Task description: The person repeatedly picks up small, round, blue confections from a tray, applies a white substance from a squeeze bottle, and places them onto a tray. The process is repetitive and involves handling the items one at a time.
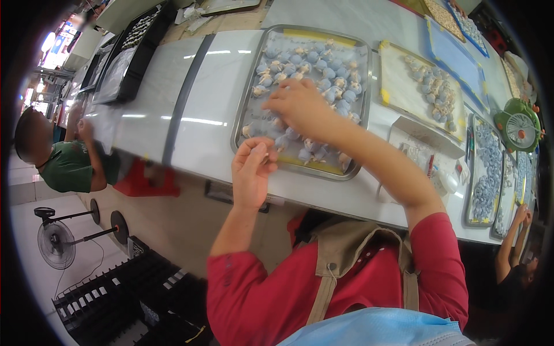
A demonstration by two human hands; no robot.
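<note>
A metal tray (245, 106) lined with paper lies on the white table and holds several small pale blue dumpling-like pieces (323, 72) in rows. My right hand (300, 106) reaches over the middle of the tray, fingers bent down onto the pieces; whether it grips one I cannot tell. At the tray's near left corner my left hand (253, 170) has its fingertips pinched together, seemingly on a small pale piece. Both sleeves are red, and an apron strap crosses my chest.
To the right lie a second tray (398, 75) with a few pieces, a blue-lined tray (456, 55), further trays of blue pieces (487, 167), and a green gadget (519, 124). A person in green (69, 164) sits left; another's arm (513, 230) reaches in right. Fans (57, 242) and black crates (109, 300) stand on the floor.
</note>
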